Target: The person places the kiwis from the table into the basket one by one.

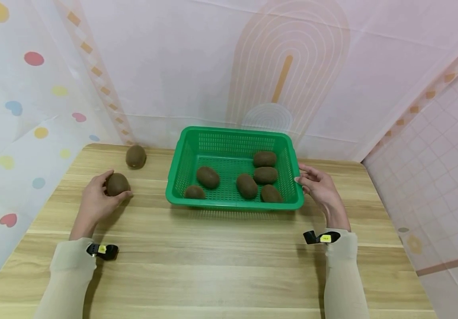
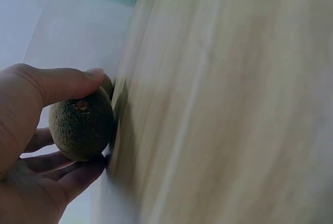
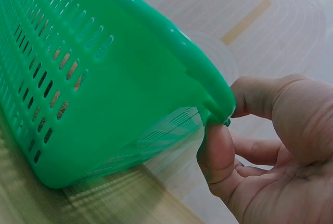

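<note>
A brown kiwi sits in my left hand at the left of the table, thumb on one side and fingers round the other. In the left wrist view the kiwi is close to the wood surface, and part of a second one shows behind it. My right hand pinches the right rim of a green plastic basket. Seen from the right wrist, thumb and fingers meet over the basket's edge. Inside the basket lie several kiwis, some partly hidden by its front wall.
Another kiwi rests near the table's back left edge, beyond my left hand. The wooden table meets a patterned cloth backdrop behind the basket, with cloth on both sides too.
</note>
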`<state>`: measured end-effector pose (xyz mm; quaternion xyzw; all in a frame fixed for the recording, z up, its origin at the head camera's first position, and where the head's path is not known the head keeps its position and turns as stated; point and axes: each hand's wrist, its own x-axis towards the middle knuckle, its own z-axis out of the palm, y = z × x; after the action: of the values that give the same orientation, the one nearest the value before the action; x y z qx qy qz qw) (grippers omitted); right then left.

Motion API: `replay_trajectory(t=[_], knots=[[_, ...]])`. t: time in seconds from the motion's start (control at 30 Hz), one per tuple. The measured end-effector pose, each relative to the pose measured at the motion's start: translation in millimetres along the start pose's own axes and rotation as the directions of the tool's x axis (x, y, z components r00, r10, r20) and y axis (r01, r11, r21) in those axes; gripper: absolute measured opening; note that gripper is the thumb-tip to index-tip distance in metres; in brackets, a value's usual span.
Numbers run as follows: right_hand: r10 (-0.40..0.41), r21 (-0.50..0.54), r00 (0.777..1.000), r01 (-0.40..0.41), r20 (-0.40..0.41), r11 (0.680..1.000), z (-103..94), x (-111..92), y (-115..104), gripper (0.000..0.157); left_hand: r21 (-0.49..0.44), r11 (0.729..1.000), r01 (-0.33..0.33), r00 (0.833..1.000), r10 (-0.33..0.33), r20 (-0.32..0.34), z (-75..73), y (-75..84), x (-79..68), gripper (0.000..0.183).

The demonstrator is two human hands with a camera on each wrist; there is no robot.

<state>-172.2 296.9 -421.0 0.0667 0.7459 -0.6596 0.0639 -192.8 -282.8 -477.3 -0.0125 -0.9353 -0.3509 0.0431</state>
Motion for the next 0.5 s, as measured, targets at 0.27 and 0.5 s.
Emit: replay_trajectory(t=[0.27, 0.5], knots=[[-0.013, 0.005, 1.0, 0.013, 0.011, 1.0, 0.2, 0, 0, 0.054, -0.028, 1.0, 0.003, 1.0, -0.004, -0.016, 0.2, 6.8, -2.7, 0.091], [-0.009, -0.006, 1.0, 0.009, -0.001, 1.0, 0.4, 1, 1, 0.052, -0.042, 0.999, -0.016, 0.998, 0.013, -0.06, 3.9, 15.5, -1.3, 0.089]])
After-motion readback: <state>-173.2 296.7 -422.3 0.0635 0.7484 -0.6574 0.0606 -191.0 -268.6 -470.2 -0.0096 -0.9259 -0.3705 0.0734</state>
